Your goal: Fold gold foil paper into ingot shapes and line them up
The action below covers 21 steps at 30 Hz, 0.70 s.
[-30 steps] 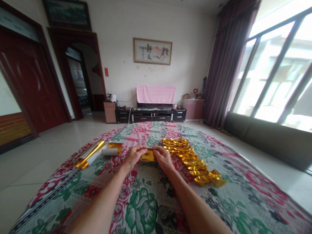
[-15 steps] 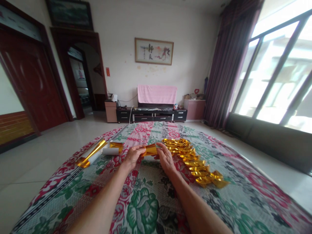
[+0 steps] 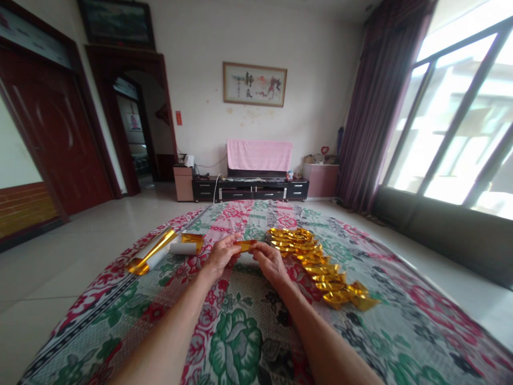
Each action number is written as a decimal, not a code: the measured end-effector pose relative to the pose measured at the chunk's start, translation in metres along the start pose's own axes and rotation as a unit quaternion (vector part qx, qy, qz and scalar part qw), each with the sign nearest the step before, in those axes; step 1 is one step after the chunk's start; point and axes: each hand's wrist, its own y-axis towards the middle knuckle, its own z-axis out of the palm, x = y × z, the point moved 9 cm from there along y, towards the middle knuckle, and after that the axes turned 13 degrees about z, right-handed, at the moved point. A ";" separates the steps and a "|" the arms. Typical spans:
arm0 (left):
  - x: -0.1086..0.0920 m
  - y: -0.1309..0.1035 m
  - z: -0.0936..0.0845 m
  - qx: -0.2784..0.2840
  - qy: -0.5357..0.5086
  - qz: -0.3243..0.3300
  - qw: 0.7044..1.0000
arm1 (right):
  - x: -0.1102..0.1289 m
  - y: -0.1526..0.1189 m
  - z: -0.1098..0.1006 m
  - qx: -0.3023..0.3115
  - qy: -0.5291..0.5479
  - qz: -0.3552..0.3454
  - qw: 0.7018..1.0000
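A narrow strip of gold foil paper stretches between my two hands above the table. My left hand pinches its left end, fingers closed on it. At the other end, my right hand grips the paper between thumb and fingers. To the right lie rows of folded gold foil paper pieces, pointed at their ends and set close together. On the left rest a curled gold and white foil sheet and a smaller, partly rolled sheet with its white side showing.
A flowered cloth covers the round table. Beyond it stand a low black TV cabinet and a screen draped with a pink towel. A dark curtain and windows are at the right, a red door at the left.
The gold foil paper between my hands has become narrower, folded or tilted. My right hand has turned and its fingers have curled in. The other foil pieces stay where they were.
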 end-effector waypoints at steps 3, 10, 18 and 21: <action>-0.005 0.002 0.000 0.011 0.019 0.041 0.999 | -0.001 0.002 -0.005 -0.022 0.006 -0.011 1.000; -0.003 0.001 0.006 0.042 -0.073 0.030 0.996 | -0.004 0.001 -0.011 -0.042 0.074 0.042 0.996; -0.007 -0.001 0.006 0.044 -0.009 0.056 0.997 | -0.007 0.000 -0.015 -0.054 0.115 0.069 0.990; -0.008 0.001 0.003 0.025 0.028 0.074 0.997 | -0.007 0.001 -0.012 -0.041 0.099 0.061 0.992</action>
